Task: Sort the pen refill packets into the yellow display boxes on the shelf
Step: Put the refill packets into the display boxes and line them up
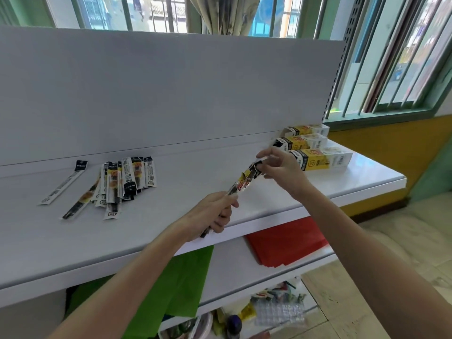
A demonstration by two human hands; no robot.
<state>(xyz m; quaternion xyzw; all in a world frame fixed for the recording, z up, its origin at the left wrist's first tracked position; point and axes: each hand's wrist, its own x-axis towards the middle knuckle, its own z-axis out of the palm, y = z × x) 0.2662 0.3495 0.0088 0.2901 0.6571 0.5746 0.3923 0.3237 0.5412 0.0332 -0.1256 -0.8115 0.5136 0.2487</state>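
Note:
My left hand (215, 212) grips the lower end of a pen refill packet (243, 182), a slim yellow, red and black sleeve angled up to the right over the white shelf (171, 216). My right hand (281, 167) pinches the packet's black top end. Just behind that hand lie three yellow display boxes (320, 159) side by side at the shelf's right end, their open ends facing left. A loose pile of several refill packets (124, 182) lies at the shelf's left, with one white packet (64, 183) apart from it further left.
A white back panel (171, 94) rises behind the shelf. Below are red paper (286, 241) and green paper (181, 285) on a lower shelf, and mixed small goods (269, 309) on the bottom one. Barred windows stand behind and to the right.

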